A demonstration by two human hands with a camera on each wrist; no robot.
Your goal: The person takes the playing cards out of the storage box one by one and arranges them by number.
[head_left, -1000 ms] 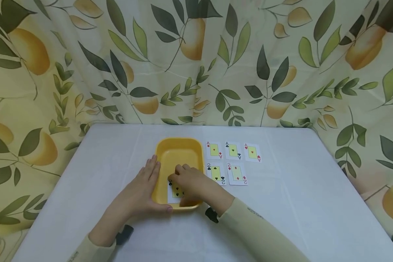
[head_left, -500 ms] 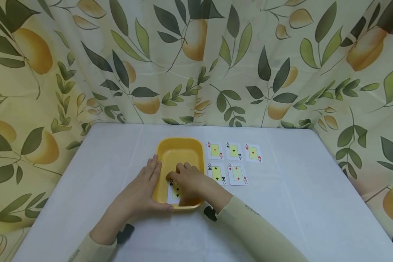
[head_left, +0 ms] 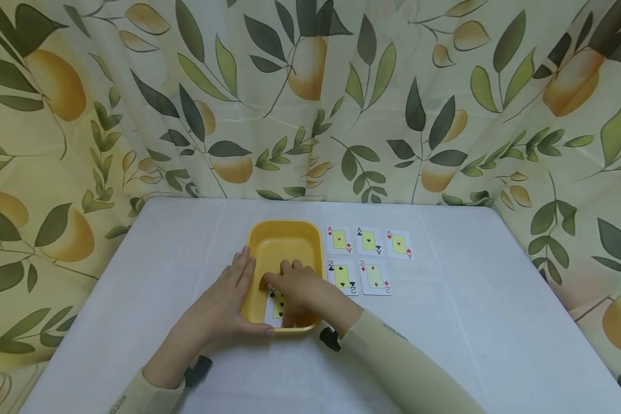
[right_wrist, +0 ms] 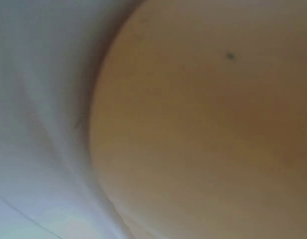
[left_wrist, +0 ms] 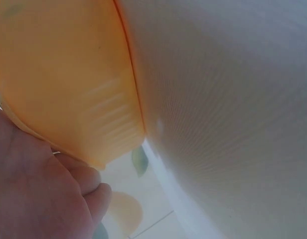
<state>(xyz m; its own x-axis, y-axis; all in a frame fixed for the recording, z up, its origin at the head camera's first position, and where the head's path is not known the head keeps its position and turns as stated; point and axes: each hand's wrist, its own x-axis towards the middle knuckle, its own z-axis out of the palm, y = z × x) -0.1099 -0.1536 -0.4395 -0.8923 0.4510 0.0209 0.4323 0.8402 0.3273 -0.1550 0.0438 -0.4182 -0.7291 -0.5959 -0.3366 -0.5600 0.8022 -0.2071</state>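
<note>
A yellow plastic tray [head_left: 282, 230] stands on the white-covered table. My left hand [head_left: 214, 307] rests at its near left corner, with straight fingers along the left rim and the thumb along the near rim. Inside the tray, my right hand [head_left: 302, 290] reaches down over a black-pipped playing card [head_left: 276, 307]. Its index finger curls at the card's far edge while the thumb lies low on the near side; the card's right part is hidden under the hand. The left wrist view shows the tray's outer wall [left_wrist: 69, 74] beside the left fingers [left_wrist: 86, 179].
Right of the tray lie face-up cards in two rows: the ace of diamonds [head_left: 338, 240], ace of clubs [head_left: 368, 241] and ace of hearts [head_left: 399, 244] behind, the two of clubs [head_left: 342, 277] and two of diamonds [head_left: 375, 278] in front. A fruit-patterned curtain [head_left: 310, 115] hangs behind the table.
In the tray, the card has tilted slightly and its near edge has come closer to the near rim. The right index finger has shifted a little left. The left hand stays at the corner.
</note>
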